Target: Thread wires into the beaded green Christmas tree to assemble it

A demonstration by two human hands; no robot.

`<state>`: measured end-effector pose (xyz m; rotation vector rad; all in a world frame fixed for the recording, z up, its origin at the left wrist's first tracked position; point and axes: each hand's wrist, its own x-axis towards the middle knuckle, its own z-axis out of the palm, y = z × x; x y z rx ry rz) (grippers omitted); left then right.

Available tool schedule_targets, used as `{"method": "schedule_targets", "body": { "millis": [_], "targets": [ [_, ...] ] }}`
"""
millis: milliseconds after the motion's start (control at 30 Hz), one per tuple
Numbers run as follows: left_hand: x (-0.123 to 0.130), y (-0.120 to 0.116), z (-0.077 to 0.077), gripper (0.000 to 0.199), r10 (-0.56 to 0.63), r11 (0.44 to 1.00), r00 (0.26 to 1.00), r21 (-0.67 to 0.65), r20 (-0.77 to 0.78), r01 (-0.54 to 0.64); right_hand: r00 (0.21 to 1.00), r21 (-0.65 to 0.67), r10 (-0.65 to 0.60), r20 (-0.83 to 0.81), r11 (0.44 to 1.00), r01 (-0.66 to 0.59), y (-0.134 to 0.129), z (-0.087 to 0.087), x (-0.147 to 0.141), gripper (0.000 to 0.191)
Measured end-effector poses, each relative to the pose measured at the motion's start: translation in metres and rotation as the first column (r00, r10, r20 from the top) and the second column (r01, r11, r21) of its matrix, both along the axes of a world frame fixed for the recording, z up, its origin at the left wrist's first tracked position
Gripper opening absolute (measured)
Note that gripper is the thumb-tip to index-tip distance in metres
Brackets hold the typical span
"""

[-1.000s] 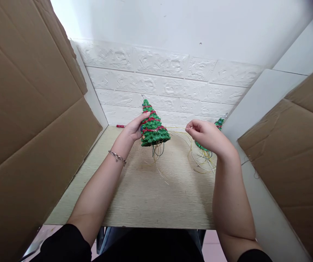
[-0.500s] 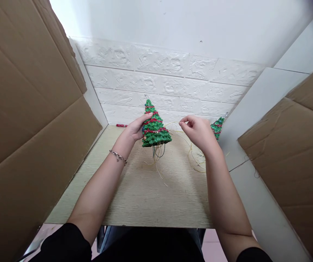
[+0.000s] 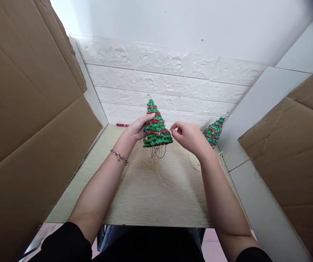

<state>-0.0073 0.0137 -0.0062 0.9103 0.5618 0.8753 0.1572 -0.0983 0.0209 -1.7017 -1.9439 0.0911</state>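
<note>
My left hand (image 3: 138, 129) grips a small green Christmas tree (image 3: 157, 136) by its left side, thumb across the front. Red garland winds round the tree, small baubles show on its left, and a clear tip tops it. It is held tilted slightly above the table. Loops of dark and yellow thread (image 3: 157, 169) hang from its base. Close beside the tree's lower right edge, my right hand (image 3: 187, 136) is closed in a pinch. A fine yellow thread seems to run between tree and fingertips; the fingers hide most of it.
A second decorated tree (image 3: 214, 131) leans at the right behind my right forearm. Yellow thread (image 3: 193, 162) lies coiled on the table (image 3: 156, 203). A red pen-like object (image 3: 122, 125) lies by the white brick-patterned wall (image 3: 159, 85). Cardboard panels (image 3: 36, 145) stand on both sides.
My right hand has moved left and slightly down, right up to the tree's edge, uncovering more of the second tree. The held tree has shifted slightly right.
</note>
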Motion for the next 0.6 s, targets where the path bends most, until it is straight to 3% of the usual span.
{"method": "schedule_targets", "body": {
  "millis": [300, 600],
  "targets": [
    [-0.002, 0.004, -0.005, 0.02, -0.139, 0.982, 0.99, 0.126, -0.039, 0.143, 0.98, 0.168, 0.153, -0.129, 0.977, -0.13, 0.003, -0.002, 0.005, 0.019],
    [-0.002, -0.007, 0.001, 0.036, -0.199, 0.944, 0.97, 0.237, -0.141, 0.229, 0.952, 0.001, 0.246, -0.18, 0.968, -0.25, -0.007, 0.003, 0.007, 0.029]
  ]
}}
